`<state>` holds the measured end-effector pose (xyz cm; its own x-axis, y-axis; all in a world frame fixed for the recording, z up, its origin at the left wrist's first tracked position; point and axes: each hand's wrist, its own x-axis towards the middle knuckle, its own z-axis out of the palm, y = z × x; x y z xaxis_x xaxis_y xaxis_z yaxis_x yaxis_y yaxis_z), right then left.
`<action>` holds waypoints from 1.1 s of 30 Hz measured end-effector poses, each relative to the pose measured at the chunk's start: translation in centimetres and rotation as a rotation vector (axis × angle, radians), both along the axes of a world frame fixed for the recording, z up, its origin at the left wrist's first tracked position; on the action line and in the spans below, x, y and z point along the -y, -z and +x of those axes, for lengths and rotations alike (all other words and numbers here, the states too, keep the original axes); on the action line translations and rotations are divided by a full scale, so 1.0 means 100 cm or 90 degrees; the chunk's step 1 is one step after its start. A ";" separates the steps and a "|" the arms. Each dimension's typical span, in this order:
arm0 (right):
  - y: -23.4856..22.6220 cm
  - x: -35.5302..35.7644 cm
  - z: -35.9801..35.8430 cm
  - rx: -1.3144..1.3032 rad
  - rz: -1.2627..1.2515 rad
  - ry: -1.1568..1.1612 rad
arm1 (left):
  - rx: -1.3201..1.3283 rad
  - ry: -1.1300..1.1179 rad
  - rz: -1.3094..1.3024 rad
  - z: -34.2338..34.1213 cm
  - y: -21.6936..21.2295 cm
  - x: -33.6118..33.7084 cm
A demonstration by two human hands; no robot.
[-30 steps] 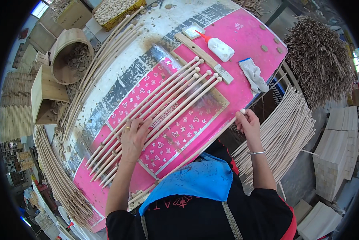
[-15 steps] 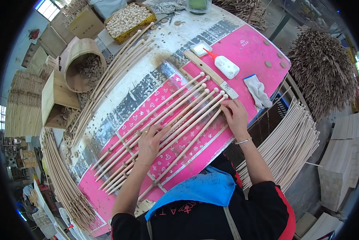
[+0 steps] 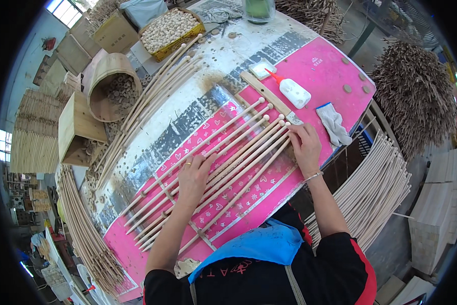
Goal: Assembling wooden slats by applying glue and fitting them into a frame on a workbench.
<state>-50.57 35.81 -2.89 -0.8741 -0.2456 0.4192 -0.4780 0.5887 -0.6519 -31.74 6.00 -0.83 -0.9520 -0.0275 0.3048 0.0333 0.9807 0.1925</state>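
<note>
Several long pale wooden rods [image 3: 238, 147] with round knobs at their far ends lie side by side on a pink patterned sheet [image 3: 238, 203] over the table. My left hand [image 3: 194, 175] lies flat across the middle of the rods, fingers spread. My right hand [image 3: 304, 147] rests on the knobbed ends of the nearest rods, close to a flat wooden stop strip [image 3: 269, 96]. Neither hand grips a rod.
A white glue bottle with a red tip [image 3: 293, 91], a crumpled glove [image 3: 335, 124] and small wooden discs [image 3: 348, 88] lie on the pink sheet. More rods [image 3: 152, 96] lie at the table's far side. A round wooden tub [image 3: 114, 86], a basket of knobs [image 3: 170, 28] and rod bundles [image 3: 376, 193] stand around.
My right hand came in from the table's near edge onto the rods' knobbed ends. My left hand shifted up along the rods. The view tilted slightly.
</note>
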 end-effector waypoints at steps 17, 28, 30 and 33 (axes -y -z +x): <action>-0.008 0.011 -0.044 -0.125 0.184 -0.135 | -0.003 -0.002 0.089 -0.030 -0.006 -0.008; -0.011 0.023 -0.031 -0.112 0.128 -0.096 | 0.062 -0.132 0.006 0.012 0.016 0.031; -0.021 0.031 -0.024 -0.124 0.098 -0.122 | 0.047 -0.112 0.038 0.009 0.009 0.018; -0.028 0.073 0.004 -0.096 0.026 -0.284 | 0.058 -0.101 0.104 0.012 0.001 0.022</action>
<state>-50.15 28.52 -0.05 -0.6100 -0.6022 0.5151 -0.7772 0.3280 -0.5369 -30.55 3.79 -0.97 -0.9553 -0.2205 0.1968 -0.1431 0.9277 0.3448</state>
